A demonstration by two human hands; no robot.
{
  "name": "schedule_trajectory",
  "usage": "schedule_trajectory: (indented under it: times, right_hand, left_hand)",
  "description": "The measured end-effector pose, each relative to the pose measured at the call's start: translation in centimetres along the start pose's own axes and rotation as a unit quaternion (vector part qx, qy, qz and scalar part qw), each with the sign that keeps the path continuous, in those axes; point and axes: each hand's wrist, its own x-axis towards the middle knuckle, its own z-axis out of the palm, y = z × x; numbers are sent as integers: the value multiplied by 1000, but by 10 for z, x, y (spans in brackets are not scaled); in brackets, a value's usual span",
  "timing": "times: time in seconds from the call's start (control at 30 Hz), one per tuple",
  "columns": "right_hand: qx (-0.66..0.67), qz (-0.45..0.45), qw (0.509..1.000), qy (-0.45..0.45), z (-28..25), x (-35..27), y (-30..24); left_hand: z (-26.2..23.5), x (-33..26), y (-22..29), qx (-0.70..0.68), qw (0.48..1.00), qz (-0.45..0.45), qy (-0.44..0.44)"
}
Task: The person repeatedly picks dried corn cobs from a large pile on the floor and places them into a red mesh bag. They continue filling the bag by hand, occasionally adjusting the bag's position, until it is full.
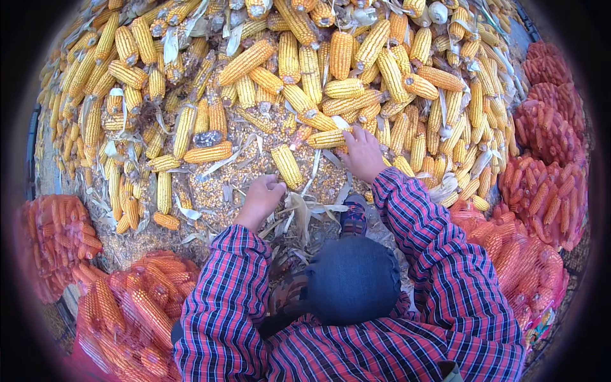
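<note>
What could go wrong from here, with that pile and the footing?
Pile slide: the right hand is at a yellow cob beside other heaped cobs; disturbing it might make neighbours roll.
Footing: dry husks lie close to the shoe, so a step could slip.
Lost grain: loose kernels already cover the ground, and rough handling may shed more.

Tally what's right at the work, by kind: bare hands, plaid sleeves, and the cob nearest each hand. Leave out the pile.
Bare hands: 2, left hand and right hand
Plaid sleeves: 2, left sleeve and right sleeve
Nearest cobs: 2, left cob and right cob
Total: 6
</note>
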Motion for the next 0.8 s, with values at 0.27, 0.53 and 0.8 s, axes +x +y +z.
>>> schedule_trajectory:
  times: [0.27,0.53,0.8]
  right_hand:
    - [-81,-28,995,-42,57,55,-7]
    - [333,56,941,-1,7,63,-25]
    - [221,61,969,-87,-3,146,-64]
  left_hand:
    - [77,112,-28,227,940,-35,252]
    - [45,107,-7,48,980,-10,194]
    - [-101,152,130,341,818,346,307]
